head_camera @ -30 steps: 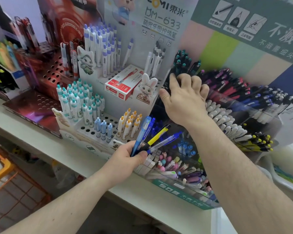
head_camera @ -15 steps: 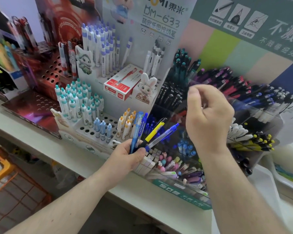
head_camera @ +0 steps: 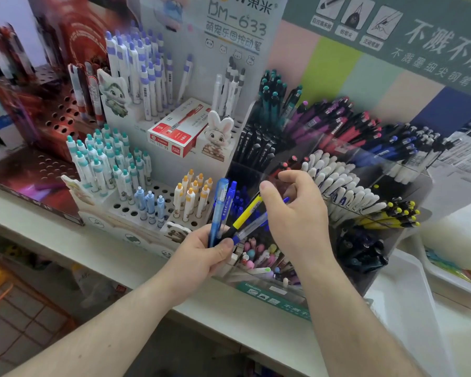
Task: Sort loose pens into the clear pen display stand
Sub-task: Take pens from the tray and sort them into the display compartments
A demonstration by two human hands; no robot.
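The left hand (head_camera: 201,257) grips a fan of loose pens at their lower ends, thumb pressed across the barrels, just in front of the clear pen display stand (head_camera: 408,186). Two blue pens (head_camera: 222,206) stand almost upright from the fist, caps up. A yellow-and-black pen (head_camera: 246,213) and a clear pen with a blue cap (head_camera: 252,227) lean up and to the right, their long axes slanting toward the stand. The right hand (head_camera: 297,213) hovers over those two slanted pens with fingers curled and thumb bent toward the yellow pen's upper end; whether it actually pinches that pen cannot be told, since the hand hides the tips. Inside the stand, white pens (head_camera: 337,183) lie in a row slanting up to the left, and yellow-tipped pens (head_camera: 392,216) lie nearly level at its right edge. A red box (head_camera: 178,130) sits left of the stand.
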